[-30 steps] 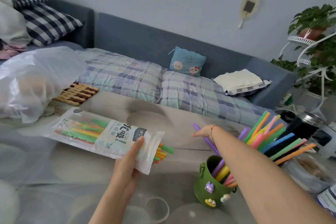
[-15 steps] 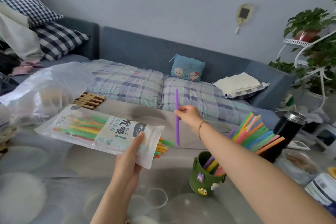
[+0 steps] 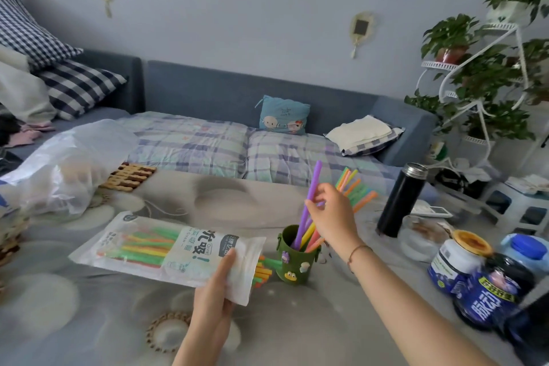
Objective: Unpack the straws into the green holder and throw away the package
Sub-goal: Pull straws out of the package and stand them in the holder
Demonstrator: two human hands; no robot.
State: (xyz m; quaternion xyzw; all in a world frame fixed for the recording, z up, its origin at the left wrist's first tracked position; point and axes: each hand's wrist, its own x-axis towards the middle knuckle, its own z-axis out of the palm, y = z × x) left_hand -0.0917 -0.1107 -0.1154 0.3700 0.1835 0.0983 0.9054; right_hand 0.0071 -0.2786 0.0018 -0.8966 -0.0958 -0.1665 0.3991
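My left hand [image 3: 214, 291] grips the open end of a white straw package [image 3: 166, 249], held flat above the table. Several coloured straws show through it and stick out of its mouth on the right. The green holder [image 3: 297, 261], with small charms on its front, stands on the table just right of the package mouth and holds several straws leaning right. My right hand [image 3: 332, 214] is above the holder, fingers pinched on a purple straw [image 3: 312, 190] whose lower end reaches into the holder.
A black flask [image 3: 401, 199] stands right of the holder, with jars [image 3: 457, 261] and a dark bottle [image 3: 490, 291] at the right edge. A clear plastic bag [image 3: 59, 169] and wooden mat [image 3: 130, 177] lie at left. A sofa runs behind the table.
My right hand carried the purple straw from above the package across to the holder and lowered its end in. The package stayed in my left hand; the view tilted up.
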